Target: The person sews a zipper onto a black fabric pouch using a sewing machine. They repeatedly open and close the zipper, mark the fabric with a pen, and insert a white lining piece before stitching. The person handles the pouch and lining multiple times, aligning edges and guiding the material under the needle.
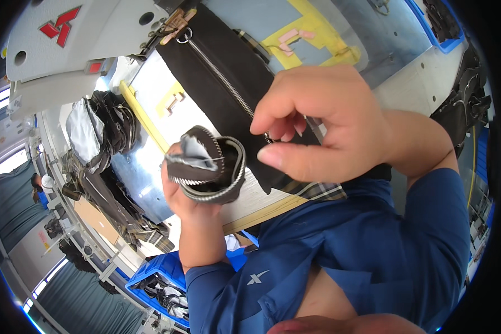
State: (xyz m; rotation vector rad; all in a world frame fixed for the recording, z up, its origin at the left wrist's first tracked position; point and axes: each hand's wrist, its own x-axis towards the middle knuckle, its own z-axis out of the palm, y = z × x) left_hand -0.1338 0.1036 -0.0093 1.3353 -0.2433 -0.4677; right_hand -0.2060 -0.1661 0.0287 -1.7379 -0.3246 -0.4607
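Across the dark panel (206, 89), the zip (220, 79) runs slantwise from upper left toward our right hand (328, 125), the nearer one, thumb and fingers apart, contact unclear, while our left hand (185, 199) wraps the toothed coil (234, 186).

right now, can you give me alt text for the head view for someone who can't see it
The left hand holds a coiled dark zipper strip, while the right hand, loosely open, is over a dark cloth panel with a long silver zipper. A white sewing machine stands at the upper left.
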